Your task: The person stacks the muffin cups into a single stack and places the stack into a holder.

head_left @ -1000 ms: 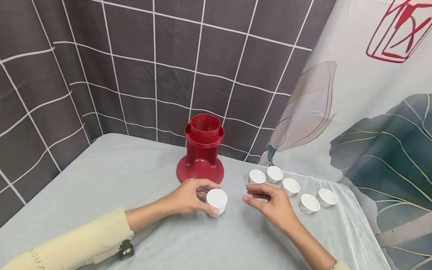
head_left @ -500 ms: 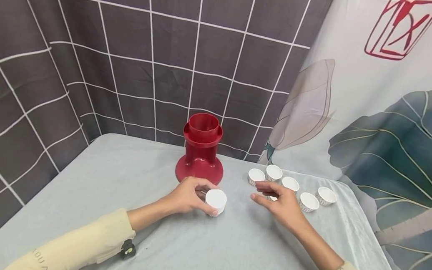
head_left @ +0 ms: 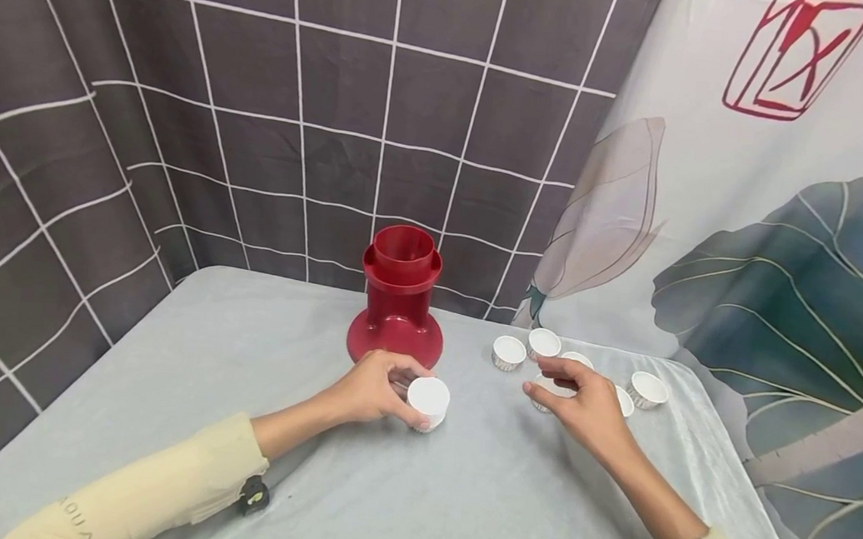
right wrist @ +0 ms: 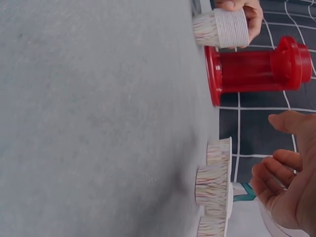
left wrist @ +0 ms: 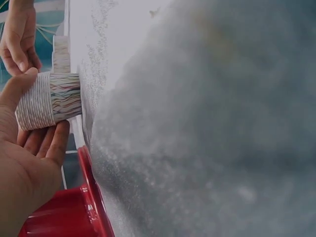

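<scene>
My left hand (head_left: 376, 388) grips a stack of nested white paper baking cups (head_left: 428, 403), thumb on the near side and fingers behind. Many stacked rims show on the stack (left wrist: 49, 101) in the left wrist view. My right hand (head_left: 589, 406) hovers at a loose baking cup (head_left: 545, 394), partly hiding it. Its thumb and fingers are apart, with nothing visibly held between them. Around that hand stand several more baking cups, including one (head_left: 508, 354) to its left and one (head_left: 648, 391) to its right.
Behind the left hand stands a red plastic cylinder (head_left: 399, 301) with a wide round base and a collar at the top. A pale grey cloth (head_left: 284, 334) covers the table. A dark gridded curtain (head_left: 333, 171) hangs along the back.
My right hand has moved to the right, away from the stack and over towards the loose cups, now covering some of them. The left hand and its stack have stayed put.
</scene>
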The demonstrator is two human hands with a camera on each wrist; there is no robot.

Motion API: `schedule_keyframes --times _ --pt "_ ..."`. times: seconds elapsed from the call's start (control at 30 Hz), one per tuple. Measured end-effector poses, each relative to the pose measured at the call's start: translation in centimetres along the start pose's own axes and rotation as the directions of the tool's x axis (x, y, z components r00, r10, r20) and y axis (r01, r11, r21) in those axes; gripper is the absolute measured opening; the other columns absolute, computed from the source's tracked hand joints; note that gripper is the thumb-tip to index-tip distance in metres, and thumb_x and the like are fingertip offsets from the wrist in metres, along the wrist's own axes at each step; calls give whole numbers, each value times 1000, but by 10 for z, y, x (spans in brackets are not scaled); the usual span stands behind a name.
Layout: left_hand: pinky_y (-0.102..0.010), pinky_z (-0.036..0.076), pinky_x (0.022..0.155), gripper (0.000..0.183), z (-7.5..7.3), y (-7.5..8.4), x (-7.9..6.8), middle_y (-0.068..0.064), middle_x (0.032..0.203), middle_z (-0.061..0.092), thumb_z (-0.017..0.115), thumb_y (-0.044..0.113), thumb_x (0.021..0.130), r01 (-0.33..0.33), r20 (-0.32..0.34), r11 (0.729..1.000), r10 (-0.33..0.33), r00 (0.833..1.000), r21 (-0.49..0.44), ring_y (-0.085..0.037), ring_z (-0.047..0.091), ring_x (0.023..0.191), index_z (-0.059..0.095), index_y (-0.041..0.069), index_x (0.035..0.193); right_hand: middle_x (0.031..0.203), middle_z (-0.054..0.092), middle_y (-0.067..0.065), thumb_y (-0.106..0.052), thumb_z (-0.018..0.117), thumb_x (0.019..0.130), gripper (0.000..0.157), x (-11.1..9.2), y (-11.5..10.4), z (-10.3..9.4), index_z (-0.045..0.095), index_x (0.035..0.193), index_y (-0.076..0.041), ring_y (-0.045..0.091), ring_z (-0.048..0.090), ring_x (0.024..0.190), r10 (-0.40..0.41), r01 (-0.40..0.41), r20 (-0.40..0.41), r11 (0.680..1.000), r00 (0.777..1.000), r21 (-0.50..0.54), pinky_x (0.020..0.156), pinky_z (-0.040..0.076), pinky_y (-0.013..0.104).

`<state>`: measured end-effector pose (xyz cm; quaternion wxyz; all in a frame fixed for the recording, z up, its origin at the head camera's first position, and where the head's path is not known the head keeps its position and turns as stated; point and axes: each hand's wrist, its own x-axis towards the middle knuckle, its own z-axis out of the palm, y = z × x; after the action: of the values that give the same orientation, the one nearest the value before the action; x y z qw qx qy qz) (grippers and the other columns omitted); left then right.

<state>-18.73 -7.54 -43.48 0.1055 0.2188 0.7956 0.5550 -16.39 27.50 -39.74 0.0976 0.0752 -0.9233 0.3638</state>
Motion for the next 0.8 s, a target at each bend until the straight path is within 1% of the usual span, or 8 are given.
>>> schedule_keyframes --times 0.17,0.27,0.4,0.57,0.8 --pt "-25 66 89 50 0 -1 0 -5 117 84 104 17 78 -3 9 1000 3 1000 7 -16 80 101 84 13 124 129 83 17 -33 90 97 51 -2 4 -4 78 139 -7 39 81 120 24 -24 1 998 1000 -50 103 64 56" --pt "-25 67 89 50 1 -1 0 -5 118 84 104 17 78 -3 12 1000 2 1000 12 -16 81 101 84 13 124 129 83 19 -32 90 96 54 -3 6 -6 77 140 -4 40 80 120 34 -34 2 997 999 -64 105 63 58" --pt "-26 67 90 51 1 0 0 -5 118 83 104 18 78 2 16 1000 -3 1000 19 -16 81 101 83 12 124 128 82 23 -34 90 95 59 -4 10 -8 75 141 -1 45 79 120 44 -43 2 994 999 -101 107 62 61" --pt "-28 67 91 51 0 1 0 -6 118 83 104 17 78 4 15 1000 -5 1000 18 -16 81 101 83 11 125 132 80 26 -35 91 94 64 -4 13 -11 72 142 3 48 77 122 55 -53 11 989 998 -139 107 60 63" --pt "-28 68 91 53 -1 3 1 -7 117 83 104 16 77 5 20 1000 -5 1000 6 -17 83 100 82 8 125 134 78 27 -39 93 92 72 -5 15 -14 70 144 5 46 74 122 96 -87 41 981 995 -176 104 59 63"
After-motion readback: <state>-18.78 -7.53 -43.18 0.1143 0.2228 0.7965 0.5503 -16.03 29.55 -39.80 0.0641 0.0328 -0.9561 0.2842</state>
